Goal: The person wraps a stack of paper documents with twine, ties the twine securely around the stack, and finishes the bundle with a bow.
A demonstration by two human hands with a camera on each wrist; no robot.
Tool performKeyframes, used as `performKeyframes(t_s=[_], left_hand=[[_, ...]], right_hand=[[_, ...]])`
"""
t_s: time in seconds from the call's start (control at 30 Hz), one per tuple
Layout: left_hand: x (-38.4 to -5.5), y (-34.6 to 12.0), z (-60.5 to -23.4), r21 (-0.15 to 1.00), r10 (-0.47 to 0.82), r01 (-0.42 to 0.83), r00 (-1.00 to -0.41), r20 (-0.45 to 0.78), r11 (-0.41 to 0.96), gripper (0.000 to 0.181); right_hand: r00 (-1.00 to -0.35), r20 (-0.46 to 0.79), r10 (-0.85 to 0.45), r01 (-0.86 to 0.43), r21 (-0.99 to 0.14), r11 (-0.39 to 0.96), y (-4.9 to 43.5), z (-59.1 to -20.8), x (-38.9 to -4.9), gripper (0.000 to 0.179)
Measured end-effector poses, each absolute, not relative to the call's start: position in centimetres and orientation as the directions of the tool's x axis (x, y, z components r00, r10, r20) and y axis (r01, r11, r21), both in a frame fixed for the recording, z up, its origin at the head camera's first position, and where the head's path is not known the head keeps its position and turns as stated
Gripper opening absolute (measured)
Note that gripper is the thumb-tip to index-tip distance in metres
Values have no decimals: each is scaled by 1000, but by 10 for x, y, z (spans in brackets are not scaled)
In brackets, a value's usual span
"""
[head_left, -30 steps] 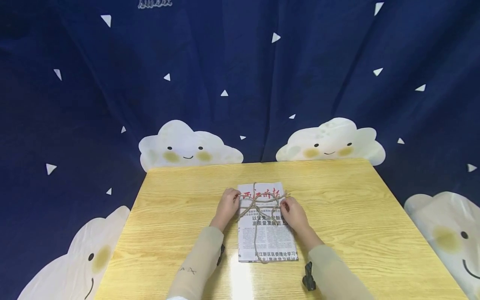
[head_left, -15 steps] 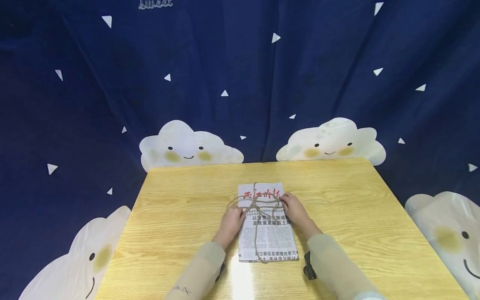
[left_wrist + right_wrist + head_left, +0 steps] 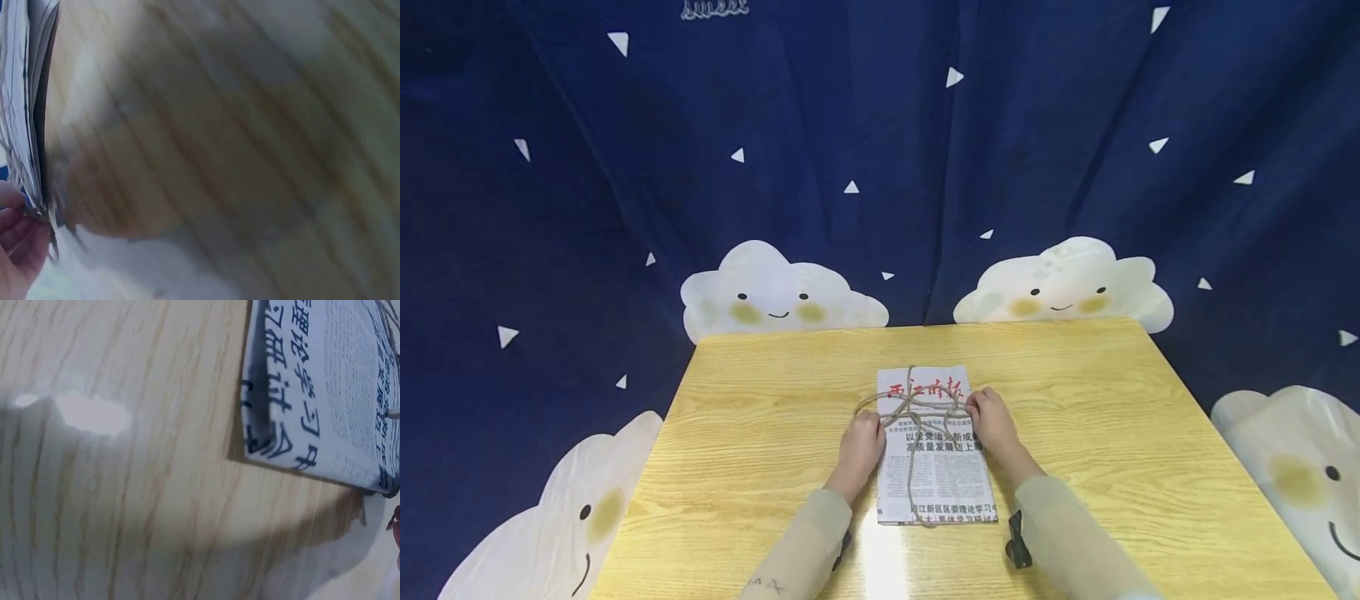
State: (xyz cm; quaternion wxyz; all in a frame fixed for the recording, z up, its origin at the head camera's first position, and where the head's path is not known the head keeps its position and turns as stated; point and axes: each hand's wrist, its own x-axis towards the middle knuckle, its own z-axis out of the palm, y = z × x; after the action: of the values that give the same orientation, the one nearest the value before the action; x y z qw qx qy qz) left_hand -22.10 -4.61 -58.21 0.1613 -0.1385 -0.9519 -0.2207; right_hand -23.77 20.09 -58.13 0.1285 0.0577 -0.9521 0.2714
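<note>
A folded newspaper bundle lies flat on the table, tied crosswise with brown twine that has a bow near its upper part. At the bundle's left edge my left hand pinches a twine end, and a loop of the bow arches out above it. The left wrist view shows that hand with frayed twine between thumb and fingers, beside the paper's edge. My right hand pinches twine at the right edge. Only a bit of its fingers enters the right wrist view.
The bundle rests on a light wood-grain table. Behind it hangs a dark blue curtain with white triangles and smiling clouds. A black strap piece sits at the right wrist.
My left hand has come down along the bundle's left edge, and a twine loop now stands out there. My right hand has shifted slightly right. The bundle has stayed in place.
</note>
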Motion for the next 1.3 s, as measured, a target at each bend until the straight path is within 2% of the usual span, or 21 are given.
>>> performKeyframes(t_s=[0.33,0.7,1.0,1.3], left_hand=[[-225,-84,-583,379,177,400,-845,504,835,3],[-231,-127,-582,362,171,442,-794,584,821,7],[-229,-161,-581,373,126,389,-816,565,842,5],[-226,-182,-589,391,75,304,-862,502,869,6]], right_hand=[[-953,280,113,-89,-620,779,222,-578,-224,11],[-940,291,176,-51,-632,774,258,-572,-209,16],[-924,315,216,-26,-616,787,292,-577,-197,15],[-943,249,222,47,-559,828,310,-581,-184,14]])
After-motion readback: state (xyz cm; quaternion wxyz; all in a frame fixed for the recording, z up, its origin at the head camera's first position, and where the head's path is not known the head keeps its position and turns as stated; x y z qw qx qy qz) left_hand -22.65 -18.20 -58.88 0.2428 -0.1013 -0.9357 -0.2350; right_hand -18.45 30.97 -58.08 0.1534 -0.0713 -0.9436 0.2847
